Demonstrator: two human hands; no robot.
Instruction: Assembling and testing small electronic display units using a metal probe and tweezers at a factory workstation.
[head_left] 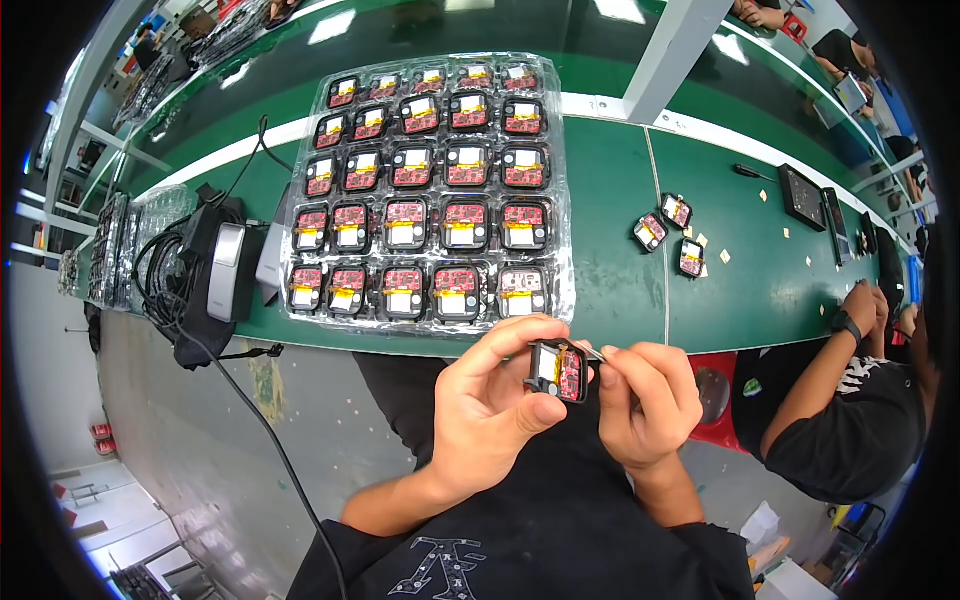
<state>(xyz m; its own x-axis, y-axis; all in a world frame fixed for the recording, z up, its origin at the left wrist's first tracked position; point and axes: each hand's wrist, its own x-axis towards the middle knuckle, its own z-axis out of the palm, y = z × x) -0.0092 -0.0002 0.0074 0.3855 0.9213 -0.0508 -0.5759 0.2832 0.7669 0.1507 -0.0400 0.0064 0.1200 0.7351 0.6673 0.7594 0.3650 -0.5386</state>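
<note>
My left hand [488, 410] grips an open smartwatch case [558, 371] by its edges, between thumb and fingers. The case is black and square, with a red circuit board, a silver battery and a strip of yellow tape inside. In my right hand [655, 405] a thin metal tool [592, 352] is pinched between thumb and fingertips. Its tip reaches the upper right edge of the case; whether it touches the board is too small to tell. Just beyond my hands lies a clear plastic tray [566, 235] filled with rows of similar open watch cases.
Three loose watch cases [650, 232] lie on the green table [610, 180] to the right, among small pale scraps. Further right are a screwdriver [750, 172] and black trays [803, 197]. A scanner-like grey device [226, 272] and cables stand left. A co-worker [850, 420] sits at right.
</note>
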